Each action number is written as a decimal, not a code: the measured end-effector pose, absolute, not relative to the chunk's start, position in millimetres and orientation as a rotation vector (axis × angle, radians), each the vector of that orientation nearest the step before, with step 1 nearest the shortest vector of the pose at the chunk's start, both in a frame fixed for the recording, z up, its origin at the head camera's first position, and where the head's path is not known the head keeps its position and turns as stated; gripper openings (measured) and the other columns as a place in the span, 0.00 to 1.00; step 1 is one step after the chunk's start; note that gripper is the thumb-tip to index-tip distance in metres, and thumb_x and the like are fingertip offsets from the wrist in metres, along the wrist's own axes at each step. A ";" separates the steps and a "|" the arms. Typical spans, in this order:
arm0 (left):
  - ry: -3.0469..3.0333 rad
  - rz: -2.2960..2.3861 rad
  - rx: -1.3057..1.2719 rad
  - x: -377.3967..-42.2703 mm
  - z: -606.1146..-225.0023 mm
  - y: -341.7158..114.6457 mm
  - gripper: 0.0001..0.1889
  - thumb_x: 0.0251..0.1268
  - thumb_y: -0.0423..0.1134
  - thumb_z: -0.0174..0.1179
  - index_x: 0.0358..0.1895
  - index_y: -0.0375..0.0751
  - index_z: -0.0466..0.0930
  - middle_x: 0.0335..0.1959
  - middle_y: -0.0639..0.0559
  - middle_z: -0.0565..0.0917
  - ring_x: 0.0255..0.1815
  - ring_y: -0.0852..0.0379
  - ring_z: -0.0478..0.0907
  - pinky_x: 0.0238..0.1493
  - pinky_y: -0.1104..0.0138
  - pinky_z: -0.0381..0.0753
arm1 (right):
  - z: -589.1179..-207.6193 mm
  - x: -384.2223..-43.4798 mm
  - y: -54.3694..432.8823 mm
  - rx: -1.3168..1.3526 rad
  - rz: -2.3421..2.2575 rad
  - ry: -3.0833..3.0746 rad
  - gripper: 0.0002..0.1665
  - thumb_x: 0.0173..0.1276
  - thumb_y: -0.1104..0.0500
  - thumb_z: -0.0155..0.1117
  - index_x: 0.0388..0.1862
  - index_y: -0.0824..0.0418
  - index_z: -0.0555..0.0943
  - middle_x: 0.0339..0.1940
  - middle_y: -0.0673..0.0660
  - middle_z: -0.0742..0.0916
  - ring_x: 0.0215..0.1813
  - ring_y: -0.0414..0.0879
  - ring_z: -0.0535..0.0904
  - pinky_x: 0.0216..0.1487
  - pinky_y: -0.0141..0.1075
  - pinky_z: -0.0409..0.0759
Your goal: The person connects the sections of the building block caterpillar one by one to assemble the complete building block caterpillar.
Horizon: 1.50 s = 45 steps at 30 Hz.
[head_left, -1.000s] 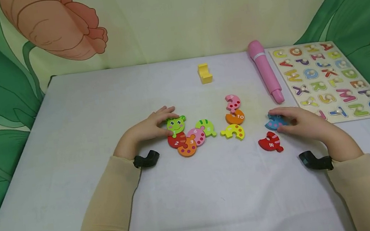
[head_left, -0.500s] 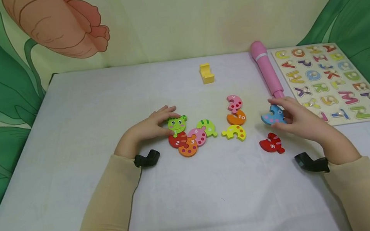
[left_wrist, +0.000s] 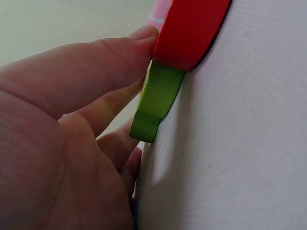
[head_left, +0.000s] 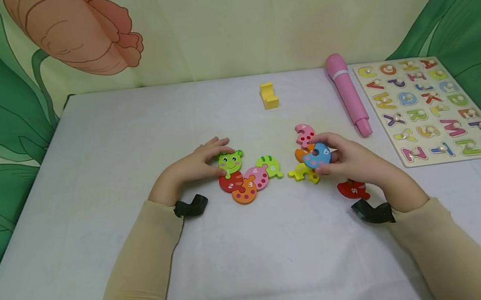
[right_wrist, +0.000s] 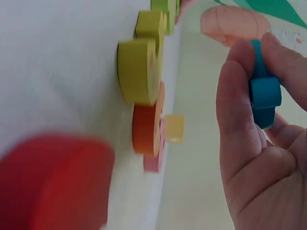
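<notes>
My right hand [head_left: 355,157] pinches a blue puzzle piece [head_left: 317,155] marked 6 between thumb and fingers, raised off the table in the right wrist view. It hangs over the orange 10 piece [head_left: 300,154] and the yellow piece [head_left: 302,173], partly covering both. My left hand [head_left: 192,167] holds the green caterpillar head [head_left: 230,162] by its edges, thumb low and fingers at the top. Joined below the head run the red 2 piece [head_left: 230,182], the orange 3 piece [head_left: 244,193], the pink 4 piece [head_left: 257,177] and the green 5 piece [head_left: 269,166].
A red 8 piece [head_left: 352,190] lies under the right wrist. Beyond the yellow piece is a pink piece [head_left: 304,134]. Farther back are a yellow block [head_left: 269,95], a pink microphone-shaped toy [head_left: 349,95] and a letter puzzle board [head_left: 433,112] at the right.
My right hand has lifted the blue 6 piece and carried it left, from beside the letter board to over the orange and yellow pieces. My left hand stays at the caterpillar head.
</notes>
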<state>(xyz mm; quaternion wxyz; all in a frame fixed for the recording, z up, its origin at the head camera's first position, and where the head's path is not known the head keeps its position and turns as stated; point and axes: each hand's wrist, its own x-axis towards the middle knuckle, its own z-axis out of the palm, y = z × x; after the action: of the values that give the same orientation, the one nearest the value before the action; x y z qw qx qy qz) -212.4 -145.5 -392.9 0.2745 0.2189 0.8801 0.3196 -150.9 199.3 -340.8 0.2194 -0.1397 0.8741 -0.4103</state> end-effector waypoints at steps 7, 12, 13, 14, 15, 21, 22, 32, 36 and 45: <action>2.361 0.859 0.597 -210.7 -392.4 -146.7 0.28 0.56 0.43 0.57 0.63 0.55 0.65 0.73 0.60 0.48 0.75 0.55 0.34 0.69 0.44 0.40 | -349.0 -153.0 177.5 -0.557 -1.239 2.244 0.34 0.60 0.67 0.60 0.63 0.63 0.58 0.56 0.63 0.71 0.40 0.50 0.79 0.40 0.27 0.79; 2.359 0.862 0.594 -209.4 -391.5 -147.1 0.28 0.56 0.42 0.57 0.63 0.55 0.65 0.73 0.60 0.48 0.75 0.55 0.33 0.70 0.45 0.38 | -356.0 -155.6 167.5 -0.583 -1.199 2.226 0.30 0.60 0.67 0.60 0.60 0.62 0.60 0.55 0.62 0.72 0.45 0.49 0.77 0.43 0.27 0.78; 2.358 0.862 0.596 -209.1 -391.1 -146.9 0.28 0.56 0.43 0.57 0.63 0.55 0.65 0.73 0.60 0.48 0.75 0.55 0.33 0.70 0.45 0.38 | -357.1 -155.6 166.2 -0.575 -1.171 2.240 0.31 0.60 0.66 0.60 0.60 0.61 0.61 0.54 0.61 0.73 0.44 0.49 0.77 0.43 0.27 0.78; 2.357 0.864 0.597 -208.9 -390.8 -146.7 0.28 0.56 0.42 0.57 0.63 0.55 0.65 0.73 0.60 0.48 0.75 0.55 0.33 0.70 0.44 0.38 | -358.3 -155.7 165.3 -0.571 -1.135 2.262 0.31 0.60 0.66 0.61 0.60 0.61 0.61 0.53 0.59 0.74 0.45 0.48 0.76 0.44 0.26 0.78; 2.356 0.864 0.599 -208.8 -390.7 -146.5 0.28 0.56 0.43 0.57 0.63 0.55 0.65 0.73 0.60 0.48 0.75 0.55 0.33 0.70 0.44 0.38 | -359.5 -155.7 164.7 -0.563 -1.092 2.286 0.32 0.59 0.65 0.62 0.61 0.61 0.61 0.52 0.58 0.74 0.45 0.47 0.75 0.43 0.26 0.77; 2.358 0.859 0.595 -208.7 -390.2 -145.7 0.28 0.56 0.43 0.57 0.63 0.56 0.65 0.73 0.60 0.48 0.75 0.56 0.33 0.70 0.45 0.38 | -360.7 -155.5 162.7 -0.539 -0.887 2.371 0.33 0.58 0.59 0.64 0.61 0.57 0.62 0.39 0.54 0.77 0.40 0.45 0.71 0.36 0.28 0.72; 2.357 0.858 0.596 -208.5 -390.2 -145.8 0.28 0.56 0.42 0.57 0.63 0.56 0.65 0.73 0.60 0.48 0.75 0.55 0.33 0.70 0.44 0.39 | -360.1 -155.5 162.4 -0.539 -0.878 2.373 0.33 0.58 0.58 0.64 0.61 0.57 0.62 0.36 0.54 0.77 0.39 0.45 0.71 0.35 0.29 0.71; 2.368 0.851 0.591 -209.3 -391.0 -145.6 0.28 0.56 0.42 0.57 0.63 0.56 0.65 0.73 0.60 0.48 0.75 0.56 0.33 0.69 0.43 0.43 | -355.2 -156.2 160.0 -0.473 -0.876 2.306 0.34 0.59 0.58 0.63 0.62 0.60 0.60 0.23 0.52 0.82 0.25 0.43 0.75 0.33 0.30 0.74; 2.368 0.853 0.592 -209.6 -391.2 -145.5 0.28 0.56 0.42 0.57 0.63 0.56 0.65 0.73 0.60 0.48 0.75 0.55 0.34 0.69 0.43 0.42 | -354.2 -155.7 160.2 -0.468 -0.870 2.294 0.33 0.59 0.59 0.62 0.61 0.59 0.61 0.23 0.53 0.82 0.25 0.43 0.75 0.33 0.31 0.75; 2.367 0.851 0.588 -211.2 -390.7 -145.1 0.28 0.56 0.42 0.57 0.63 0.55 0.65 0.73 0.59 0.48 0.75 0.55 0.33 0.70 0.46 0.36 | -356.0 -157.3 151.2 -0.583 -0.926 2.348 0.34 0.58 0.62 0.62 0.63 0.58 0.62 0.30 0.55 0.74 0.33 0.45 0.69 0.31 0.29 0.69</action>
<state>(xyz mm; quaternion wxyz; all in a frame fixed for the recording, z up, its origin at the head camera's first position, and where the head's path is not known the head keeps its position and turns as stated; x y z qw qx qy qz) -211.2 -145.1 -390.7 0.2757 0.2187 0.8808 0.3167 -157.3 151.2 -356.0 0.2720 -0.2165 0.8723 -0.3438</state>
